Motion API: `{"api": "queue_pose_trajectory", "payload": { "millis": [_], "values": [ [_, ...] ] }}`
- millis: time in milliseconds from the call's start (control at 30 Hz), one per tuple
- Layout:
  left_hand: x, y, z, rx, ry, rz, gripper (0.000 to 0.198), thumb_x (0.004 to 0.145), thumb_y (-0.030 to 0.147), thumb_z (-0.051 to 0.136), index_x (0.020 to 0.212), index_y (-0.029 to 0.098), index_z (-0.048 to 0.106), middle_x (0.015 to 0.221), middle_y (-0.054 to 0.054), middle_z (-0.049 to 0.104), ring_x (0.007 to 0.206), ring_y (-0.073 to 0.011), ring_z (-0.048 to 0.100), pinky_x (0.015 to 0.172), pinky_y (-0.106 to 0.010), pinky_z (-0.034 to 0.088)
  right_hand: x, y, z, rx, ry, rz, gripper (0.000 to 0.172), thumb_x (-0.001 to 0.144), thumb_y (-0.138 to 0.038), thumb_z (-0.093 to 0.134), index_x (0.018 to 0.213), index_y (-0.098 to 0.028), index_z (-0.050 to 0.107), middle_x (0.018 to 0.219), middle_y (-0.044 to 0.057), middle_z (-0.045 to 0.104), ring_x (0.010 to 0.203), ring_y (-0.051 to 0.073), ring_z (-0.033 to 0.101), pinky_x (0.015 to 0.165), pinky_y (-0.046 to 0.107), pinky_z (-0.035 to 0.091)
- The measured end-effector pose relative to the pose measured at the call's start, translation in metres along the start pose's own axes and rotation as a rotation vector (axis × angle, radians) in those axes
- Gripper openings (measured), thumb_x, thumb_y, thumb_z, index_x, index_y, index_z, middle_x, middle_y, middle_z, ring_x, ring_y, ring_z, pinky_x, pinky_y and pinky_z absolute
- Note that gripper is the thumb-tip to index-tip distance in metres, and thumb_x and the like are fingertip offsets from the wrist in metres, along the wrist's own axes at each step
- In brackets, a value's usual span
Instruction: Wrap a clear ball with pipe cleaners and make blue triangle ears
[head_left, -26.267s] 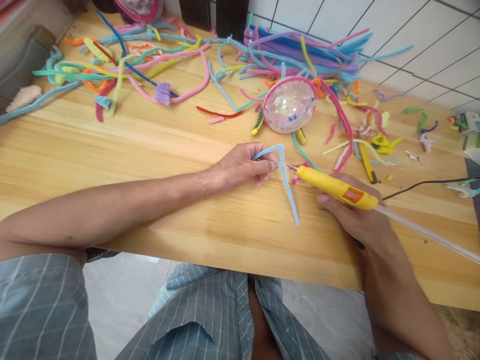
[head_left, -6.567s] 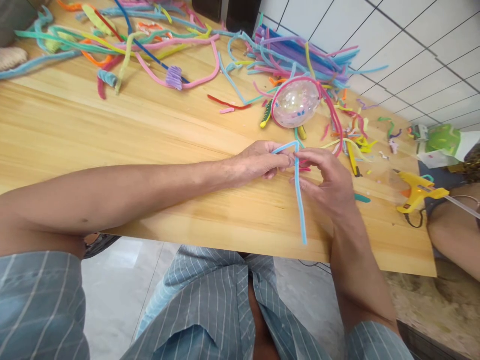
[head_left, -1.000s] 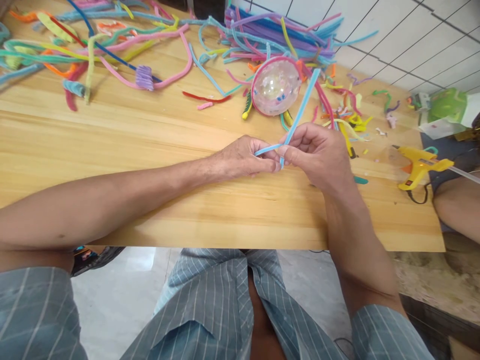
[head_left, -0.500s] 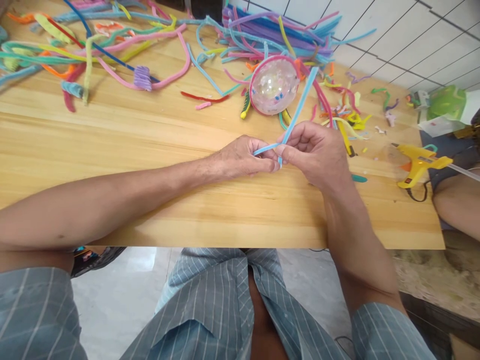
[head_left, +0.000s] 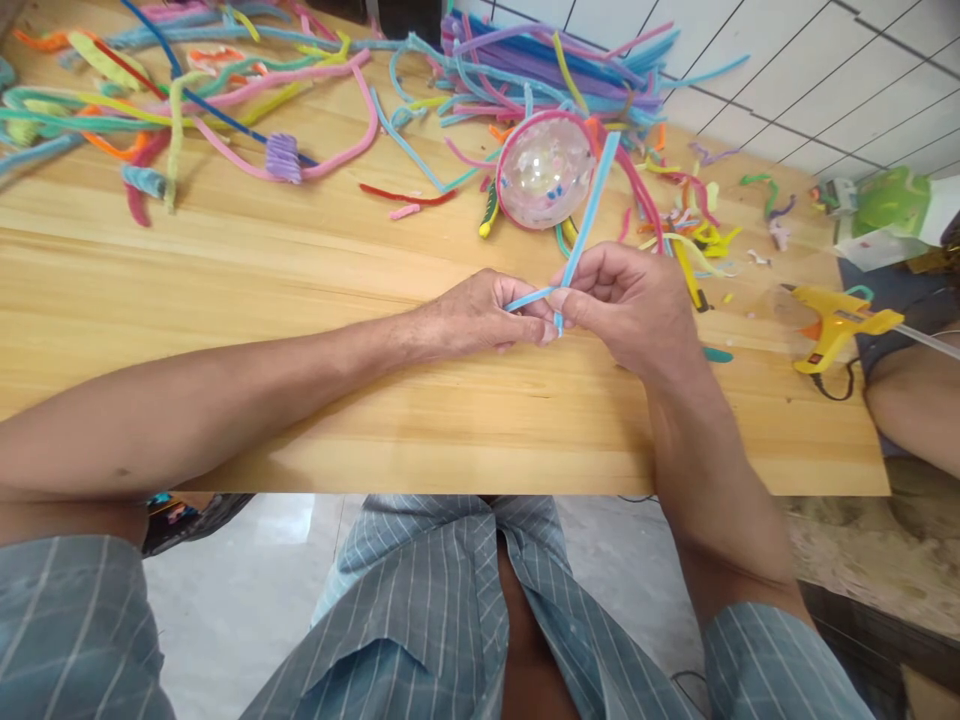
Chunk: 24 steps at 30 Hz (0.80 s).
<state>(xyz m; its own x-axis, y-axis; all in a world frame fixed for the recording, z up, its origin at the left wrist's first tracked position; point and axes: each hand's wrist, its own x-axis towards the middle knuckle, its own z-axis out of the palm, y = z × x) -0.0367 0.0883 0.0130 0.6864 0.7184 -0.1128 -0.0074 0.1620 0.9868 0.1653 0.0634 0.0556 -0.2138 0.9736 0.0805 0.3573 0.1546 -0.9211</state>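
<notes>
A light blue pipe cleaner (head_left: 591,212) is held between both hands over the wooden table, bent so that its pieces cross near my fingertips. My right hand (head_left: 626,300) pinches it at the crossing, and a long end sticks up and away from there. My left hand (head_left: 499,315) is closed on the shorter stretch, which runs into its fingers; a small tip points down between the two hands. Whether this is one bent pipe cleaner or two, I cannot tell. Just beyond the hands sits a clear round ball (head_left: 546,170) with a pink rim.
Loose coloured pipe cleaners (head_left: 292,90) spread over the table's (head_left: 225,270) far left, with a purple and blue bundle (head_left: 555,65) by the tiled wall. Scissors-like yellow-green handles (head_left: 490,212) lie beside the ball. A yellow glue gun (head_left: 840,322) lies right, near another person's arm (head_left: 915,400).
The upright end of the light blue pipe cleaner has tilted slightly to the left. Both hands stay in nearly the same place and keep their grip.
</notes>
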Motion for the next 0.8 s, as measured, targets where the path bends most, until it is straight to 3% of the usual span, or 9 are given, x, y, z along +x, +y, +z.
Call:
{"api": "queue_pose_trajectory", "payload": {
  "millis": [800],
  "values": [
    [-0.0015,0.0095,0.0015,-0.022,-0.019,-0.08,0.014,0.074,0.022,0.089,0.081,0.014,0.081,0.068,0.002,0.069,0.06,-0.0068,0.055,0.056,-0.018,0.042,-0.0031,-0.005,-0.0013,0.038,-0.068,0.045,0.031,0.077,-0.045,0.097,0.083,-0.026,0.073,0.073,-0.002,0.069,0.072,0.018,0.071,0.064,0.032,0.062]
  ]
}}
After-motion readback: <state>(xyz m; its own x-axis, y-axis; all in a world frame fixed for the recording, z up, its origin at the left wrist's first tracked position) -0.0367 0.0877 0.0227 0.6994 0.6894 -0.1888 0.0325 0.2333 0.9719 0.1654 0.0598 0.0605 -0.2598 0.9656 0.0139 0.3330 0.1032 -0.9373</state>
